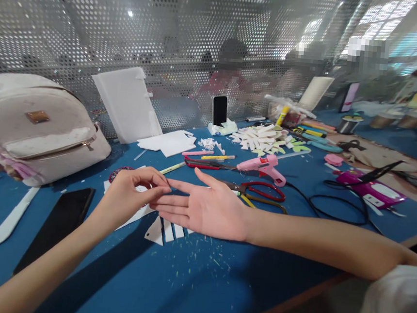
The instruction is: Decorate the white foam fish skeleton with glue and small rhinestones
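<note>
My left hand (pixel 135 189) is closed in a pinch, its fingertips against the fingers of the other hand. Whatever the pinch holds, if anything, is too small to make out. Palm up, with fingers stretched out, my right hand (pixel 207 207) lies above the blue table. Below its fingers are cut white pieces (pixel 156 231), one pointed with a dark dot, set out in a row. A white sheet (pixel 139 216) is partly hidden under my left hand. Behind the right hand lie red-handled scissors (pixel 264 190) and a pink glue gun (pixel 266 169).
Left stand a pale backpack (pixel 43 127), a dark phone (pixel 58 226) and a white knife-shaped tool (pixel 11 219). White foam strips (pixel 259 136) are heaped at the back. A black cable (pixel 321 205) curls on the right. Green scraps (pixel 203 258) litter the blue table (pixel 181 300).
</note>
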A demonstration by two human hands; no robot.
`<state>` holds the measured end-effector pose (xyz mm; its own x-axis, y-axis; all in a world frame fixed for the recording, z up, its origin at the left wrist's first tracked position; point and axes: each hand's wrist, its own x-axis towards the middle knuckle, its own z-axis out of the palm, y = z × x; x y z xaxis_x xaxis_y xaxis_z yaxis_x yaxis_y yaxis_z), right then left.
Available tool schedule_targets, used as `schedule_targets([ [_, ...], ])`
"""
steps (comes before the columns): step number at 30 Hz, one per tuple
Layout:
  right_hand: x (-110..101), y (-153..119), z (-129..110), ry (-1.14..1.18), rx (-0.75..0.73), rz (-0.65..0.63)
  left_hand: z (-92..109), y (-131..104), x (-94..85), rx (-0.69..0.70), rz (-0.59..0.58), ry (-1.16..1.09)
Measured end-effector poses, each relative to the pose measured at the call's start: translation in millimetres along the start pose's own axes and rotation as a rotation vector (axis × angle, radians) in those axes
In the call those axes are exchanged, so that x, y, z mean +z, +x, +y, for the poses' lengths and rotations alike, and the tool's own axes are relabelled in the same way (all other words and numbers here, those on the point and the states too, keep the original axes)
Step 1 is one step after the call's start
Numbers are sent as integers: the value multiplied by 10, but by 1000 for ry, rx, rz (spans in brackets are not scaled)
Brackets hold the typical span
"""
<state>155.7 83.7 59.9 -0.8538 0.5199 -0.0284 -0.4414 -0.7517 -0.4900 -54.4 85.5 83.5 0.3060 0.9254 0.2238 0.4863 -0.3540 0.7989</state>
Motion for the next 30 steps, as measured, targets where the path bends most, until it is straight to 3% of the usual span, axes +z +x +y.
schedule_targets([
  [9, -34, 11, 25, -47, 40, 0, 22, -16, 22, -49, -93, 101],
  [23, -37, 21, 4, -4, 56, 6, 54, -10, -25, -118, -209, 28],
  [30, -41, 24, 34, -9, 56, 28, 72, -36, 80, -111, -104, 29],
])
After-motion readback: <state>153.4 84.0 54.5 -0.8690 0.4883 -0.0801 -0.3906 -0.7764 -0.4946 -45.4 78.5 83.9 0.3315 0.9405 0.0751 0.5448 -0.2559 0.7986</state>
